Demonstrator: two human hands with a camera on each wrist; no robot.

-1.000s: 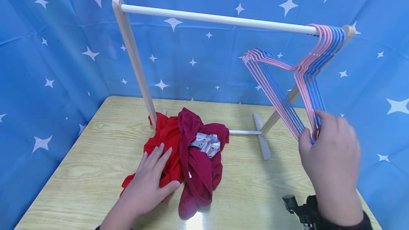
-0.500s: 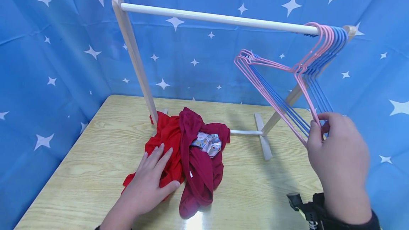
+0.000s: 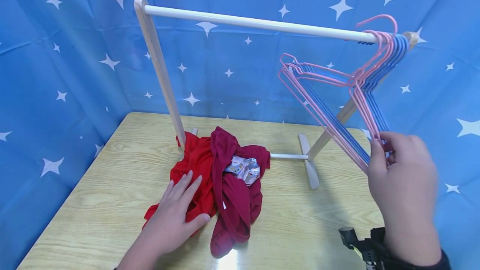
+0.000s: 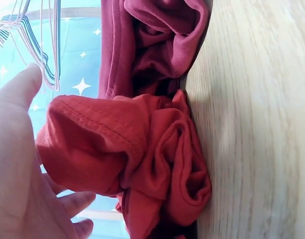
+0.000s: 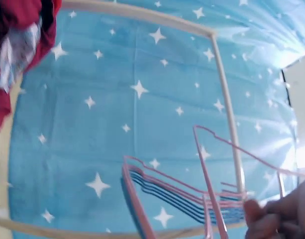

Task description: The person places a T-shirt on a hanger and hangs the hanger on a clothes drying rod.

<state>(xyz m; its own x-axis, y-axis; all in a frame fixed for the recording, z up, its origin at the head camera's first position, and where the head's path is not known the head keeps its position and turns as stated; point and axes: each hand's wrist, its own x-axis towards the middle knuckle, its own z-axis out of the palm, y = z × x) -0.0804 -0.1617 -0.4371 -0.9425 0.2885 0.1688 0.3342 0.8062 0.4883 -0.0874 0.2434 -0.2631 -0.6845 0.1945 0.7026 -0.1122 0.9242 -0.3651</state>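
My right hand [image 3: 403, 182] pinches the lower right corner of a pink hanger [image 5: 207, 169]. That hanger's hook stands above the rack's white rod [image 3: 255, 21]. Behind it, several pink and blue hangers [image 3: 400, 49] hang bunched at the rod's right end. Whether the fingers touch any of these others is hard to tell. My left hand [image 3: 168, 220] lies with spread fingers over a crumpled red garment [image 3: 198, 157]. Against it lies a maroon garment [image 3: 234, 203], with a patterned crumpled piece [image 3: 245, 169] showing on top.
The rack has slanted wooden uprights, the left one [image 3: 159, 66] rising behind the garments. A foot [image 3: 308, 161] and a white lower bar [image 3: 288, 156] stand on the wooden table [image 3: 93, 186]. A blue star-printed curtain [image 3: 240, 82] surrounds the table.
My right hand has shifted slightly right and now pinches one pink hanger, whose hook has risen above the rod. The hanging bunch has swung and spread. My left hand stays put.
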